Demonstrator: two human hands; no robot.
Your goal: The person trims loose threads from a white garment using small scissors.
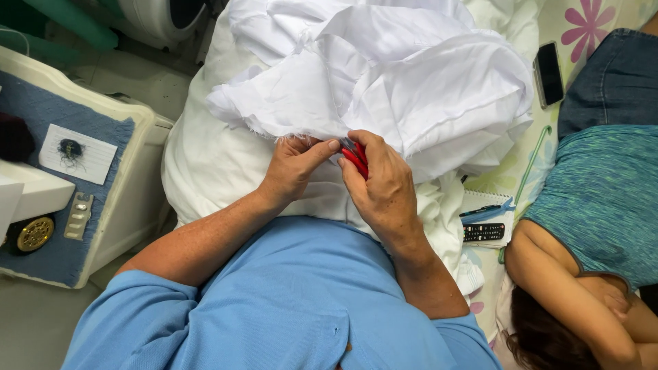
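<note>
Setting: bed [582,20] with a flowered cover at right, grey floor at left, seen from above the worker's shoulders.
White cloth [384,82]: large crumpled heap on the worker's lap and against the bed, its frayed lower edge hanging just above both hands.
Left hand [296,164]: fingers closed, thumb and forefinger pinching the frayed edge of the white cloth.
Right hand [380,181]: fingers curled shut round a small red-handled tool [356,161], pressed up against the same cloth edge and touching the left thumb tip.
Red-handled tool: only the red grips show between the fingers; the working end is hidden by cloth, so its kind cannot be told.
Worker's clothing: light blue shirt [288,301], short sleeves.
Sewing machine [41,199]: cream body on a blue pad, at far left, well apart from the hands.
Phone [548,72]: dark, lying on the bed beside the cloth.
Notebook [488,209]: spiral-bound, with a blue pen and a black remote control [484,232] on it, right of the worker's right forearm.
Second person [596,205]: lying on the bed in a teal top, arm folded.
</note>
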